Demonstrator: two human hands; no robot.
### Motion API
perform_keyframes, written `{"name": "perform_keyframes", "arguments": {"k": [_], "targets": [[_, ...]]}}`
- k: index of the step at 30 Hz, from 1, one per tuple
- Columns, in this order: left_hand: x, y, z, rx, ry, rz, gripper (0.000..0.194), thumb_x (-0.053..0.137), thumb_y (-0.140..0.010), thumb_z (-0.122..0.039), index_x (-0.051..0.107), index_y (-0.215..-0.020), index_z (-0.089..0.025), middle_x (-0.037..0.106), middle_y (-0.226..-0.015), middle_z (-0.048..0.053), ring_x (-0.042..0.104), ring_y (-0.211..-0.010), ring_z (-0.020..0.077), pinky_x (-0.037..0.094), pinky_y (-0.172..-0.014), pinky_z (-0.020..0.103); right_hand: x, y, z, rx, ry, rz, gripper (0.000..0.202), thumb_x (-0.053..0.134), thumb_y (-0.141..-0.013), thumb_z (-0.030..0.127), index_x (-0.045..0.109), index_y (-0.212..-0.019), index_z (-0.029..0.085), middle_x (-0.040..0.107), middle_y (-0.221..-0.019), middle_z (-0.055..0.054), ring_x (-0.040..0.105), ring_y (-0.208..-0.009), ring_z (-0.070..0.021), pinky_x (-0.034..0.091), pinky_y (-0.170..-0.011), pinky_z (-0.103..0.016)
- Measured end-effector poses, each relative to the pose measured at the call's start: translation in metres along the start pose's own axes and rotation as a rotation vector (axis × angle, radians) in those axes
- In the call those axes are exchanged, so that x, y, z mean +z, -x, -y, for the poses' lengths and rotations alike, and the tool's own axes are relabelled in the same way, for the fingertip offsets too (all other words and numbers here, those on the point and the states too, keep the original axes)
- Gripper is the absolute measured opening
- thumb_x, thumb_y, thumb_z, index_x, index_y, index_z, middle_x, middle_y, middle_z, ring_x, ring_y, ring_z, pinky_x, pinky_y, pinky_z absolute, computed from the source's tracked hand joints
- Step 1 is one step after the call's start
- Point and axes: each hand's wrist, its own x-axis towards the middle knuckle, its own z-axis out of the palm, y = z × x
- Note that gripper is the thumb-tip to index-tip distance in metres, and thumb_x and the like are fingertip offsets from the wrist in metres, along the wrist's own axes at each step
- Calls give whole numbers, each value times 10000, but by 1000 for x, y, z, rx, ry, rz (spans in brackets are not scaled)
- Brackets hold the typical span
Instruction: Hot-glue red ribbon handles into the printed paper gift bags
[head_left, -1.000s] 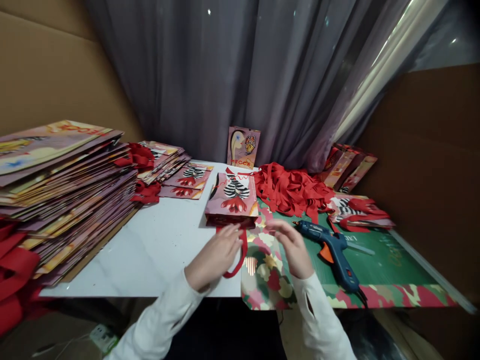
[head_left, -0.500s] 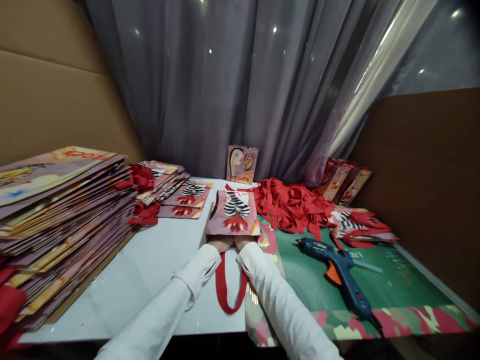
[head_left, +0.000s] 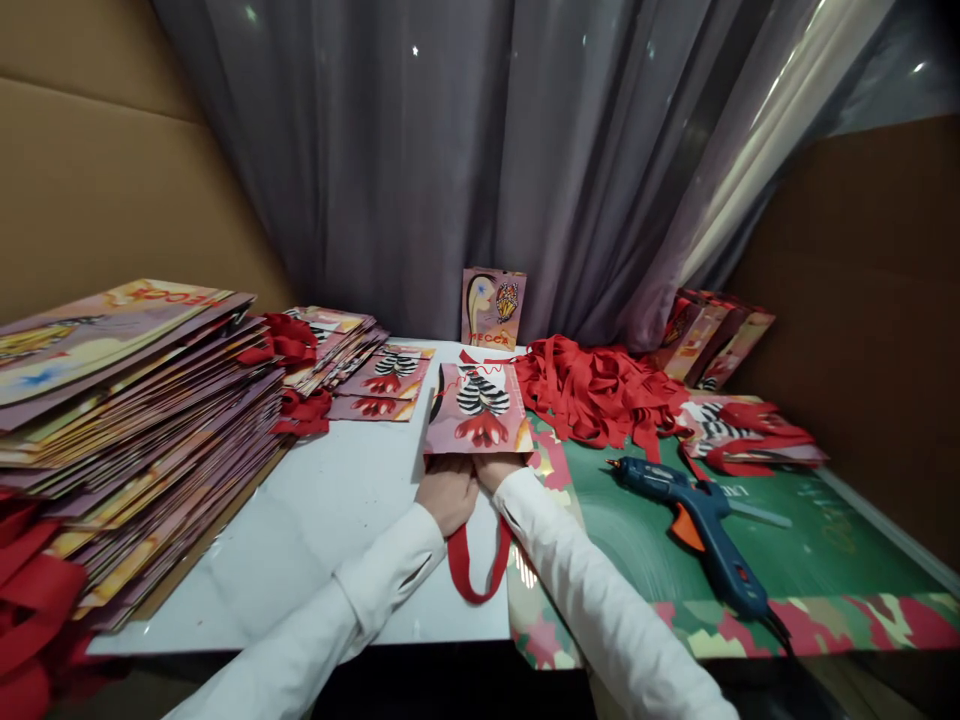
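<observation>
A printed paper bag [head_left: 480, 410] with a zebra-striped figure and red flower lies on the table, its opening towards me. A red ribbon handle [head_left: 474, 590] loops out of that opening. My left hand [head_left: 448, 495] is at the opening with its fingers curled at the bag's edge, their tips hidden. My right hand [head_left: 499, 468] reaches inside, mostly covered by the bag and sleeve, so its fingers do not show. To the right, a blue glue gun [head_left: 694, 520] with an orange trigger rests on a green mat [head_left: 622, 545].
A tall stack of flat printed bags [head_left: 150, 420] stands at left, with more flat bags [head_left: 390, 375] behind. A heap of red ribbons [head_left: 600, 390] lies back right, near ribboned bags [head_left: 750, 435]. One bag [head_left: 493, 308] stands upright against the curtain [head_left: 405, 180].
My left hand has come partly out of the bag's opening, so more of it shows. My right hand stays inside. The whole view has shifted slightly.
</observation>
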Motion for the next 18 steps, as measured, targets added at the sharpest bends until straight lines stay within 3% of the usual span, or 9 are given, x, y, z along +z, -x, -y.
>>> {"name": "perform_keyframes", "arguments": {"k": [2,4,8,13,18], "targets": [[-4,-1,-4,-25,-37,36,343,374,-899,-223,645,-1048,-74,660,-1099,203,612,-1072,321,456,-928,439,-7,20,-4,-4,130,141,274,549,-909,325,668,-1073,141,672,-1108,-138,592,-1089,-263,444,-985,-468],[-8,-2,-6,-37,-59,65,336,374,-901,-237,657,-1002,-87,675,-1053,189,625,-1040,311,464,-905,418,-15,36,-5,46,287,274,364,479,-932,312,638,-1181,100,634,-1217,-181,525,-1208,-293,368,-1060,-449],[-15,3,0,-41,-90,80,363,363,-928,-297,620,-1119,-126,675,-1104,153,622,-1051,284,456,-911,389,-33,47,0,112,513,467,506,376,-965,366,487,-1368,80,521,-1383,-173,439,-1309,-263,328,-1081,-375],[-21,13,14,-42,-124,91,422,274,-967,-292,604,-1189,-147,673,-1147,128,620,-1074,273,453,-927,386,-50,43,2,228,557,578,476,323,-977,408,593,-1277,156,623,-1273,-142,573,-1178,-252,405,-982,-342],[-19,17,17,-34,-135,69,453,263,-967,-293,551,-1278,-135,605,-1279,144,553,-1187,290,420,-983,401,-53,41,2,257,595,600,514,305,-974,424,591,-1280,126,639,-1231,-183,619,-1108,-288,437,-936,-375]]}}
